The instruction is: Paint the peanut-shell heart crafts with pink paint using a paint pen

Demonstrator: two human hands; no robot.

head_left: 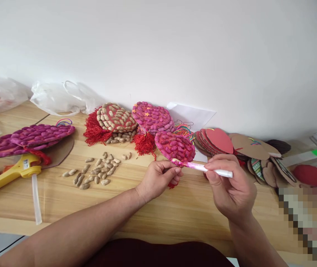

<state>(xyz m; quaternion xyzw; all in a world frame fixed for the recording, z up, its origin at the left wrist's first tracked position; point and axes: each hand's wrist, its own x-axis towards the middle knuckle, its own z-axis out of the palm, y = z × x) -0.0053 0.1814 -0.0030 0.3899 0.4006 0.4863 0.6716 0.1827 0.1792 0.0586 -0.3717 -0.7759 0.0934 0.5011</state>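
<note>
My left hand (159, 178) is closed on the lower edge of a pink heart-shaped piece covered in painted peanuts (175, 147), held tilted above the wooden table (175, 211); a red tassel hangs under it. My right hand (230, 185) pinches a white pen-like stick (211, 169) whose pink-stained tip touches the heart's bottom rim.
Loose peanuts (97, 173) lie left of centre. More peanut hearts (136, 118) with red tassels lean at the wall. Purple hearts (33, 137) and a yellow glue gun (10, 172) sit far left. Red and brown cardboard hearts (230, 142) are stacked on the right. Plastic bags (58, 98) lie behind.
</note>
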